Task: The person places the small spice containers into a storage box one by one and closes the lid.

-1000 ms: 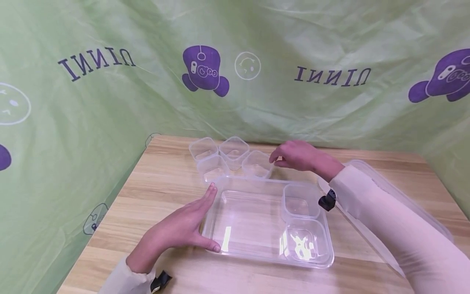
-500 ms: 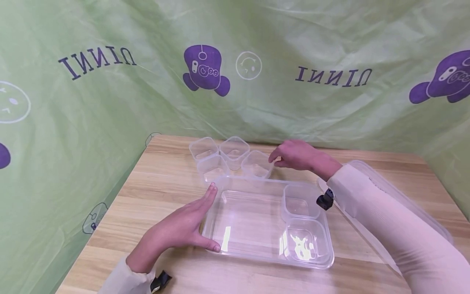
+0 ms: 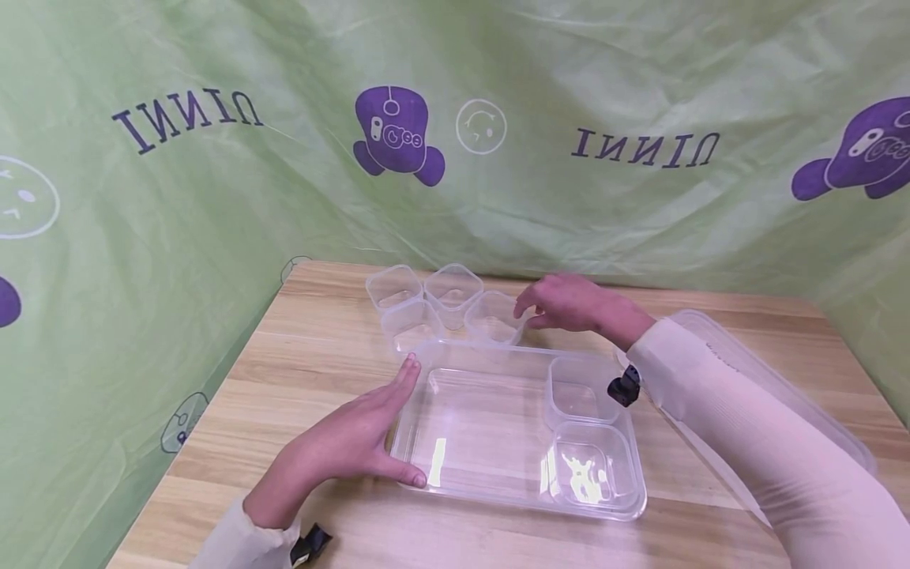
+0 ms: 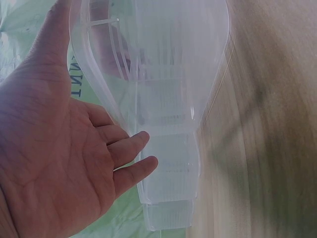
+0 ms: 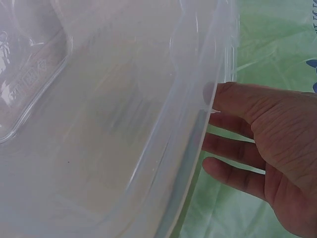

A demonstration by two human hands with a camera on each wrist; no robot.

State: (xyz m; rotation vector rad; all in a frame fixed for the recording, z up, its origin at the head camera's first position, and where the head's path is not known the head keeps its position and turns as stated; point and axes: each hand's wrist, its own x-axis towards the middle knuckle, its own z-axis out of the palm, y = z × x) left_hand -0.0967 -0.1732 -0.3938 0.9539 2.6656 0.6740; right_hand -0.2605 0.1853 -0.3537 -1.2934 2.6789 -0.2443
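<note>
1. Head view: we see the left hand [image 3: 359, 435] with fingers and thumb spread wide, spanning the left end of one large clear box [image 3: 483, 431] on the worktop [image 3: 277, 367]. The right hand [image 3: 572, 303] has its fingers bent, thumb a little apart, at the right corner of the right-hand cup [image 3: 494, 322]; whether they pinch its rim, we cannot tell. We count six small clear cups: that one and three others [image 3: 412, 324] clustered behind the box, plus two [image 3: 593, 466] inside its right end. One clear lid [image 3: 718, 338] lies under the right forearm.
2. Left wrist view: we find the fingers apart and gently bent beside the box's end, with at least two cups beyond it.
3. Right wrist view: we make out the thumb and three separated fingers past the box's wall; it partly veils the thumb tip.
</note>
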